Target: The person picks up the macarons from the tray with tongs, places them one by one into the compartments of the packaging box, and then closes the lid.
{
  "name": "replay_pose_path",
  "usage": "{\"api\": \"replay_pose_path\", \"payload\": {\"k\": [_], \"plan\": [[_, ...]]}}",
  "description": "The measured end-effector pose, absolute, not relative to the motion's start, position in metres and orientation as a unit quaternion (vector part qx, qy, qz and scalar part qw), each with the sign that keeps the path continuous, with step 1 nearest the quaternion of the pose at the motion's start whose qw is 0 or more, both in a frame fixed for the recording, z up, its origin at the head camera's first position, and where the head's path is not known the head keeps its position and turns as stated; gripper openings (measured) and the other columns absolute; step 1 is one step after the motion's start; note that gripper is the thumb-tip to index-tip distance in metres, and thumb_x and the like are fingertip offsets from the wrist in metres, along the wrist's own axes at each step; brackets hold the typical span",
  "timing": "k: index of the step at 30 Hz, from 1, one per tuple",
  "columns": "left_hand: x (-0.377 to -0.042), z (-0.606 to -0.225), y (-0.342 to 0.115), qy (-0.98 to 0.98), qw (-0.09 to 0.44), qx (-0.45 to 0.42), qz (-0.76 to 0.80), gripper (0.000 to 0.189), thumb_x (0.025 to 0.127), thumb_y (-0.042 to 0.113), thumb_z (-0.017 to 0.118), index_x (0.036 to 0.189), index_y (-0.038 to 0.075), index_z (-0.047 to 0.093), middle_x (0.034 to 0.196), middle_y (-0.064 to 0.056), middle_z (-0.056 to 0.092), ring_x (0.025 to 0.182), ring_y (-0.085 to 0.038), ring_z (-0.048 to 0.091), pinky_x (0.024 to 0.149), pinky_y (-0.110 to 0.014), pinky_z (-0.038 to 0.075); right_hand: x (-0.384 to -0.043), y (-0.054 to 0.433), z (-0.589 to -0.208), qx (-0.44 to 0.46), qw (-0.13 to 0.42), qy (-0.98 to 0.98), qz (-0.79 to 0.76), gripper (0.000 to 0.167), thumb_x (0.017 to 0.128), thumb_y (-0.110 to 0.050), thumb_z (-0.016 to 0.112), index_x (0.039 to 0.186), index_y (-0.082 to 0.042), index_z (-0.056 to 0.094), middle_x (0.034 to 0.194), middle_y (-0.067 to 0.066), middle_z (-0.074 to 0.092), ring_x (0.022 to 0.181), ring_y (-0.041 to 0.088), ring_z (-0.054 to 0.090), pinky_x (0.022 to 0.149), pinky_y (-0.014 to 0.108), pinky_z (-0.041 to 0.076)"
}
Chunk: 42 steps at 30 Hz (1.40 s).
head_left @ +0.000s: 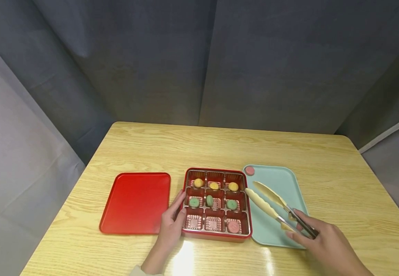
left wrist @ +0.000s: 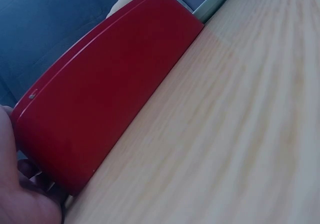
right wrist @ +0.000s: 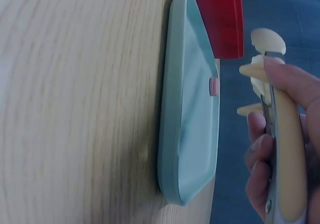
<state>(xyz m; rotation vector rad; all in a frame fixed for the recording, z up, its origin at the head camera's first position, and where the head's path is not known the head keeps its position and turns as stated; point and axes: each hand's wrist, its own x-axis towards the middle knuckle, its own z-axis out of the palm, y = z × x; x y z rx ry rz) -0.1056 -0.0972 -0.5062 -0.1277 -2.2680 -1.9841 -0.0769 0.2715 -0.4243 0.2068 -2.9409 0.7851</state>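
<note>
Pinching the tongs [head_left: 264,204], the right hand [head_left: 327,235] holds them parted over the tray [head_left: 289,182], with nothing between their tips. A pink sweet [head_left: 249,171] lies in the tray's far left corner, near the box [head_left: 216,236]; a crooked approach could bump the box or push the sweet over the rim. The left hand [head_left: 171,224], fingers extended, rests against the box's side, so a knock might shift it.

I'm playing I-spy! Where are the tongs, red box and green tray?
Tongs [head_left: 269,210]: head view, one pale arm.
Red box [left wrist: 107,88]: left wrist view, side wall.
Green tray [right wrist: 196,134]: right wrist view, bare floor.
</note>
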Motion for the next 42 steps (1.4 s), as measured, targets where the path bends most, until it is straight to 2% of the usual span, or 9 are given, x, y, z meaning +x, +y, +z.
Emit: {"api": "replay_pose_path", "payload": {"k": [2,7,13,18,20,26,31,36,42], "plan": [[-0.106,-0.506,-0.097,-0.751,0.063,-0.042,-0.656,0.050,0.095,0.003,0.047,0.142,0.016,0.042,0.153,-0.005,0.029,0.142,-0.023,0.023,0.115,-0.032,0.019,-0.081,0.271,-0.425,0.063,0.055,-0.964,0.251,0.059,0.075,-0.038,0.077,0.124,-0.010,0.063,0.072,-0.012,0.056,0.049,-0.001,0.032,0.041,0.018,0.028],[-0.106,-0.507,-0.098,-0.749,0.063,-0.043,-0.658,0.050,0.095,0.003,0.047,0.142,0.016,0.042,0.153,-0.006,0.030,0.142,-0.023,0.023,0.114,-0.031,0.020,-0.091,0.273,-0.428,0.054,0.062,-0.967,0.243,0.063,0.074,-0.037,0.078,0.124,-0.003,0.061,0.068,-0.004,0.055,0.048,0.002,0.031,0.039,0.020,0.027],[-0.107,-0.508,-0.098,-0.744,0.070,-0.054,-0.663,0.049,0.094,0.001,0.046,0.142,0.013,0.043,0.153,-0.009,0.030,0.142,-0.027,0.023,0.114,-0.034,0.020,-0.101,0.273,-0.428,0.027,0.024,-0.972,0.234,0.072,0.078,-0.048,0.072,0.129,-0.001,0.056,0.090,0.016,0.066,0.051,0.009,0.033,0.040,0.023,0.027],[-0.107,-0.507,-0.098,-0.743,0.071,-0.055,-0.663,0.048,0.094,0.001,0.047,0.141,0.012,0.043,0.152,-0.009,0.031,0.142,-0.026,0.023,0.114,-0.034,0.020,-0.108,0.275,-0.430,0.008,-0.008,-0.974,0.227,0.076,0.079,-0.052,0.068,0.132,0.000,0.052,0.075,0.009,0.060,0.051,0.011,0.032,0.040,0.024,0.027],[-0.107,-0.507,-0.098,-0.743,0.071,-0.055,-0.664,0.048,0.094,0.000,0.047,0.141,0.012,0.043,0.152,-0.009,0.031,0.142,-0.026,0.024,0.114,-0.033,0.021,-0.111,0.275,-0.431,0.006,-0.017,-0.974,0.227,0.077,0.080,-0.053,0.067,0.133,0.001,0.051,0.078,0.012,0.061,0.052,0.013,0.033,0.041,0.025,0.028],[-0.106,-0.506,-0.098,-0.742,0.069,-0.054,-0.665,0.048,0.094,0.001,0.047,0.141,0.011,0.043,0.153,-0.009,0.030,0.142,-0.027,0.023,0.114,-0.034,0.020,-0.119,0.274,-0.435,0.020,-0.017,-0.973,0.227,0.077,0.080,-0.051,0.067,0.131,0.004,0.051,0.106,0.031,0.062,0.055,0.015,0.041,0.041,0.026,0.030],[-0.107,-0.507,-0.098,-0.740,0.062,-0.051,-0.668,0.049,0.094,0.001,0.046,0.142,0.011,0.042,0.153,-0.008,0.029,0.142,-0.026,0.022,0.114,-0.034,0.020,-0.126,0.273,-0.439,0.020,-0.022,-0.975,0.222,0.078,0.080,-0.052,0.068,0.131,0.004,0.051,0.113,0.035,0.058,0.062,0.020,0.046,0.043,0.028,0.029],[-0.107,-0.507,-0.098,-0.743,0.060,-0.047,-0.665,0.049,0.094,0.001,0.047,0.142,0.013,0.042,0.153,-0.007,0.029,0.142,-0.025,0.022,0.113,-0.031,0.020,-0.133,0.273,-0.442,0.022,-0.025,-0.976,0.215,0.080,0.079,-0.053,0.068,0.131,0.005,0.050,0.111,0.033,0.059,0.070,0.023,0.050,0.045,0.028,0.031],[-0.108,-0.508,-0.098,-0.742,0.065,-0.051,-0.665,0.049,0.094,0.002,0.047,0.142,0.013,0.043,0.153,-0.008,0.030,0.142,-0.026,0.023,0.113,-0.033,0.021,-0.140,0.271,-0.444,0.014,-0.036,-0.976,0.213,0.084,0.078,-0.057,0.067,0.132,0.006,0.049,0.114,0.035,0.057,0.069,0.024,0.051,0.044,0.028,0.032]]}}
